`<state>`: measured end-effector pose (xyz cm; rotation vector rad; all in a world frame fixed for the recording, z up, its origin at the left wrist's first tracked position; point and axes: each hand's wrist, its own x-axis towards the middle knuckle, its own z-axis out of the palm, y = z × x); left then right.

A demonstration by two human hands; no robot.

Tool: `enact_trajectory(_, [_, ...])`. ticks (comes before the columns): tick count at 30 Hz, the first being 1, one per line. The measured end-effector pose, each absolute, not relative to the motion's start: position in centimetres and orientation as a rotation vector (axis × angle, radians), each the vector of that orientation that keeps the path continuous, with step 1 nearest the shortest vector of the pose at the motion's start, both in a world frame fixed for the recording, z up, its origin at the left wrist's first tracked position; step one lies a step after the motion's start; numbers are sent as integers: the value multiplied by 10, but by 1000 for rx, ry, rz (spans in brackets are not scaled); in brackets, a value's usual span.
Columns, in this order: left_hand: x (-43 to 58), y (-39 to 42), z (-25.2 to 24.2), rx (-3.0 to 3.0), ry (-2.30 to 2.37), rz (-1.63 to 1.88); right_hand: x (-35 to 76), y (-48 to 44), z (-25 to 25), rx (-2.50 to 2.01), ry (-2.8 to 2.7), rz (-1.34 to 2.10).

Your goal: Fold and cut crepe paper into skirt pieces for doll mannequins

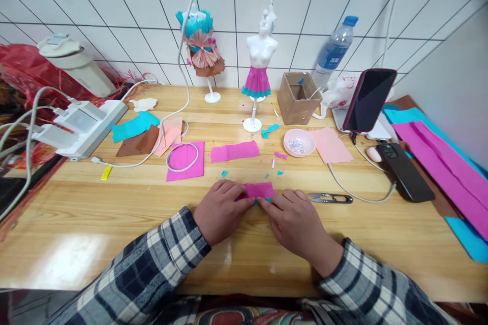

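A magenta crepe paper strip [259,190] with a blue edge lies flat on the table in front of me. My left hand [223,209] presses on its left end, fingers bent over the paper and thumb at the lower edge. From the other side, my right hand [295,218] is curled, its index finger pushing on the blue edge near my left thumb. My fingers partly cover both ends. Right beside my right hand are black thread snips [331,198]. A second magenta strip [235,152] lies a little farther away.
Behind stand a mannequin in a magenta skirt [256,81], another dressed mannequin [202,45], a cardboard box [298,99] and a water bottle [337,51]. A pink bowl [299,143] holds small shiny bits. Phones and folded crepe paper [438,162] are at right; a power strip [93,129] is at left.
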<state>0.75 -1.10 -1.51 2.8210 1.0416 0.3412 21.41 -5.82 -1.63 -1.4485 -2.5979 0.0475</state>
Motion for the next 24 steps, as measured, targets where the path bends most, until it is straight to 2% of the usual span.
enact_trajectory(8, [8, -12, -12, 2834, 1043, 340, 211, -57, -15, -1496, -2611, -6])
enact_trajectory(24, [7, -10, -15, 2730, 1045, 346, 213, -57, -13, -1561, -2454, 145])
